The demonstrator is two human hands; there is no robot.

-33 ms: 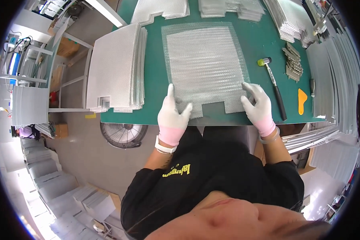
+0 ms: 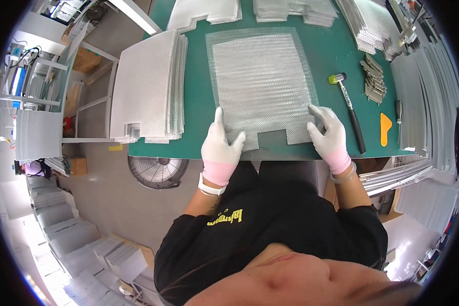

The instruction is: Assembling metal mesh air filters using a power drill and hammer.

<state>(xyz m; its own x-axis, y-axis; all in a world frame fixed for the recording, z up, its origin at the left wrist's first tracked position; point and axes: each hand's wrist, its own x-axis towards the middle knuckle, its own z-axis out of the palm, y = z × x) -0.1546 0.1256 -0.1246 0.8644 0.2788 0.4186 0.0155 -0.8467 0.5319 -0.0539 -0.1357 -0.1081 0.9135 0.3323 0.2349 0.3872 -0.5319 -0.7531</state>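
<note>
A silvery wire mesh sheet (image 2: 262,81) lies flat on the green tabletop (image 2: 196,109), with a rectangular notch in its near edge. Its see-through outer border surrounds a denser, rippled middle. My left hand (image 2: 222,143), in a white glove with a pink cuff, touches the near left corner, index finger stretched along the side and thumb spread over the mesh. At the near right side, my right hand (image 2: 330,135), gloved alike, rests against the edge with fingers slightly bent and thumb apart. The undersides of both hands are hidden.
Stacked notched mesh sheets (image 2: 148,84) stand left, with more mesh stacks (image 2: 206,11) along the back. To the right lie a mallet (image 2: 351,109), a pile of small metal strips (image 2: 374,79), an orange scraper (image 2: 385,128) and a dark-handled tool (image 2: 398,111). A floor fan (image 2: 155,172) is below.
</note>
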